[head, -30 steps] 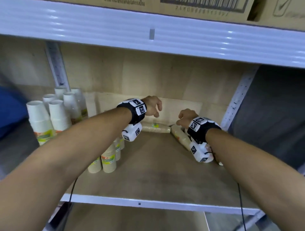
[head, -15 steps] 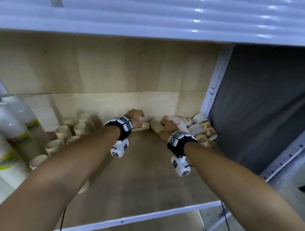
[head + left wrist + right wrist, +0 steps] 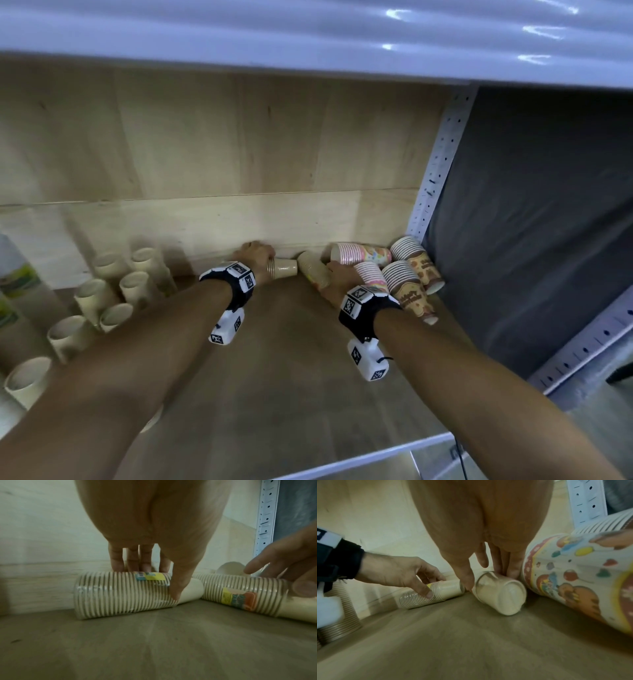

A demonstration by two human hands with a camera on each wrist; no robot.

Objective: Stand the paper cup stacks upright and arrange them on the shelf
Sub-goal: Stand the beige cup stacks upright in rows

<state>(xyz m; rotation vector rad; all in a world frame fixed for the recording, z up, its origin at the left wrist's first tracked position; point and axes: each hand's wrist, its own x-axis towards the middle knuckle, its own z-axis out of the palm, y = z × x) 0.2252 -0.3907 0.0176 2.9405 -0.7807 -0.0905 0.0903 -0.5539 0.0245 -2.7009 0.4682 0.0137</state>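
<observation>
Two plain cream paper cup stacks lie on their sides at the back of the wooden shelf (image 3: 291,377). My left hand (image 3: 255,259) grips the left stack (image 3: 283,268), fingers behind it and thumb in front, as the left wrist view shows with the left hand (image 3: 154,581) round the left stack (image 3: 120,595). My right hand (image 3: 334,278) grips the right stack (image 3: 312,270), which lies slanted. In the right wrist view the right hand (image 3: 488,580) holds the right stack (image 3: 501,595) seen from its base end.
Several patterned cup stacks (image 3: 409,287) lie piled in the back right corner against the perforated post (image 3: 435,171). Upright cream stacks (image 3: 92,301) stand at the left. The upper shelf beam (image 3: 308,34) hangs low overhead. The white front rail (image 3: 359,459) borders the board.
Both hands have reached deeper to the back wall and closed round the two lying cream stacks. The head view has moved in closer and to the right.
</observation>
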